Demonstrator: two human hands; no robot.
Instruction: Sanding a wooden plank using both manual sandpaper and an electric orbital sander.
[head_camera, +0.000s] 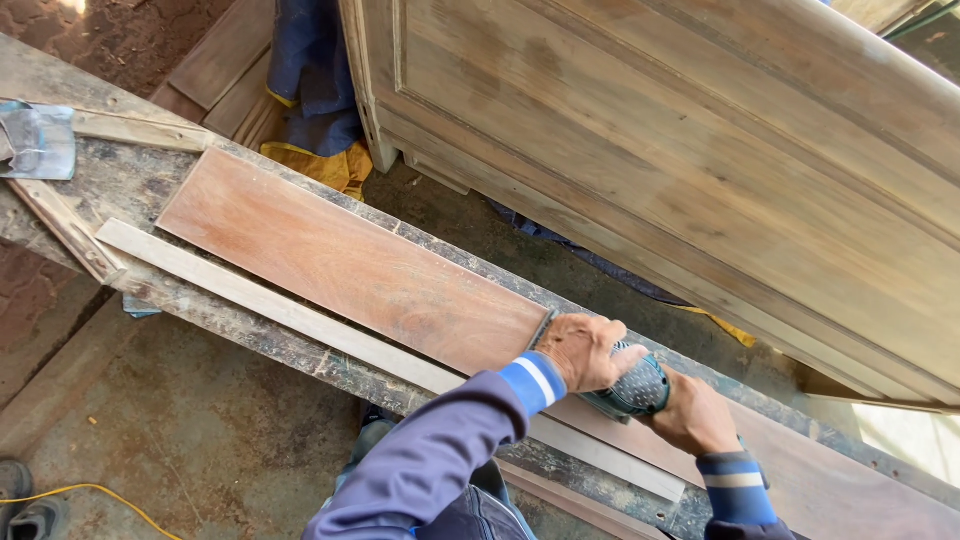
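We see bright, even daylight, soft shadows beneath the workbench (150, 190), an overexposed glare patch at lower right, and sharp focus throughout.

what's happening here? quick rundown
A person in a blue jacket has both hands on a small power sander, pressing it onto a long reddish-brown board. The left hand sits on top of the sander; the right hand grips it from behind. The board lies flat on a worn workbench, with a pale wood strip lying alongside its near edge. A large unfinished wooden panel leans behind the bench.
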